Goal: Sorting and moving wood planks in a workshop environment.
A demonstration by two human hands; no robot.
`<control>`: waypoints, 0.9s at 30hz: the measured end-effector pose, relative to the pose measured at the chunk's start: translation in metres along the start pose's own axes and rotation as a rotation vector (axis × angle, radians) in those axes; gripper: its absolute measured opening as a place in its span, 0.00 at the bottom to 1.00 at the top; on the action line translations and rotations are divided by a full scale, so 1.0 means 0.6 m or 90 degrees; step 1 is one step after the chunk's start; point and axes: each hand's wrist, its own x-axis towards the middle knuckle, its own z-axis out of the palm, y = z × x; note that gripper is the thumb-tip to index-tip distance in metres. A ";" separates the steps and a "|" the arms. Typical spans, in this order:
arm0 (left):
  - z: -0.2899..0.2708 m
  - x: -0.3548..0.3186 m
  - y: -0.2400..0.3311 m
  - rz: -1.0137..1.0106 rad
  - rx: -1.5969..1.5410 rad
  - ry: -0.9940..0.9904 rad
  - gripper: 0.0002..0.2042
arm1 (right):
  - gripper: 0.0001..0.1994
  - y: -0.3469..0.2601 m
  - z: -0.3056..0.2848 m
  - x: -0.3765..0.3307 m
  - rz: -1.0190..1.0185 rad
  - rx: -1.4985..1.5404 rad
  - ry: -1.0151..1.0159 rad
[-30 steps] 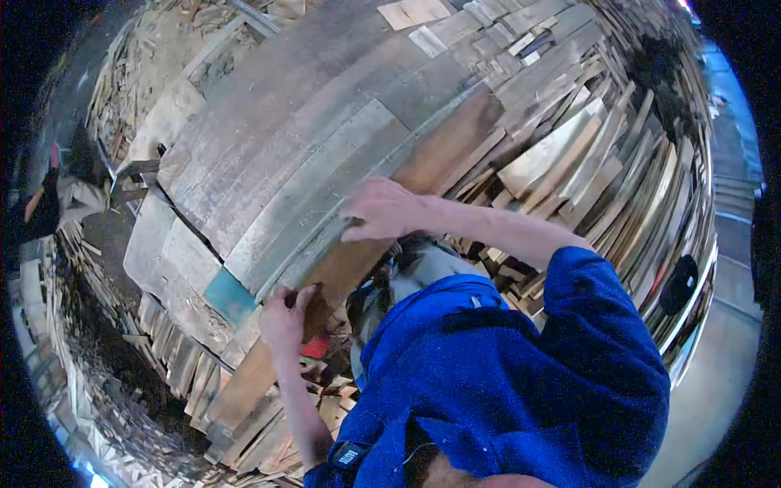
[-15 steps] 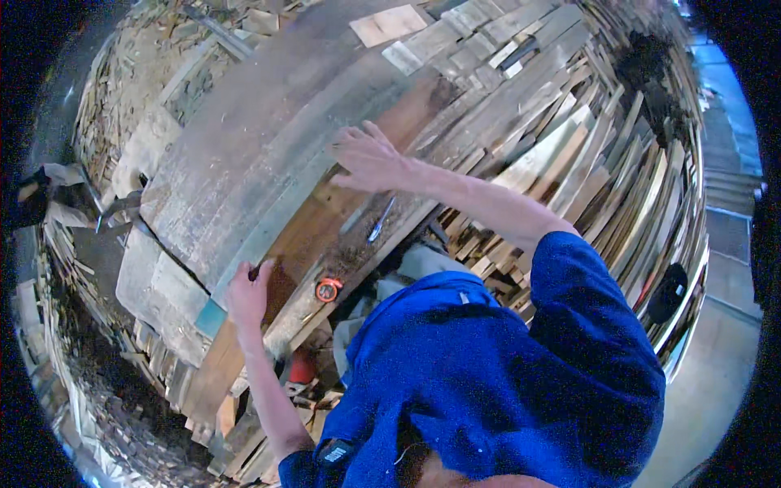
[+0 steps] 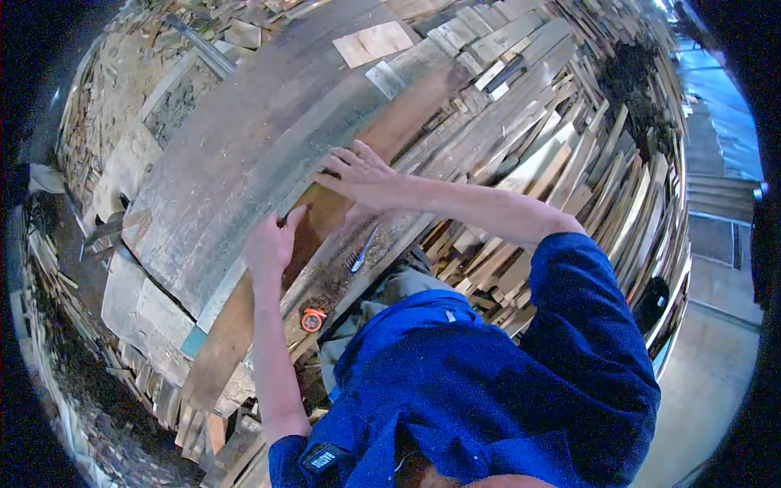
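A long brown wooden board [image 3: 220,358] runs diagonally along the near edge of a worn grey-green worktable. My left hand [image 3: 270,248] is closed around the board at about mid-length, thumb across it and the other fingers mostly hidden. Just up the board, my right hand [image 3: 362,180] lies over it with fingers spread toward its far edge. A blue slender tool [image 3: 364,252], perhaps a pen or small brush, rests among shavings on the near side. Closer to my body, beside my left forearm, sits a round orange and black tape measure [image 3: 312,320].
The worktable [image 3: 228,154] carries a flat pale wood piece [image 3: 373,43] at its far end. Dense stacks of planks [image 3: 561,187] stand to the right, and scrap wood litters the left. A dark-handled tool [image 3: 506,75] lies on the far boards.
My left hand has slid up along the board toward my right hand. The right hand has settled lower onto the board. The whole view has shifted slightly.
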 end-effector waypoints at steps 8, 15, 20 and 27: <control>0.053 0.114 0.065 0.070 -0.077 0.018 0.34 | 0.47 0.131 0.016 0.006 0.014 -0.099 -0.014; 0.036 0.094 0.137 0.212 -0.155 0.079 0.31 | 0.42 0.295 0.165 -0.011 0.016 -0.100 0.085; 0.076 0.001 0.006 0.118 -0.200 0.012 0.29 | 0.51 0.181 0.130 0.067 0.063 -0.176 -0.108; 0.103 0.014 0.001 0.155 -0.249 0.071 0.26 | 0.49 0.205 0.082 0.107 0.152 -0.128 -0.302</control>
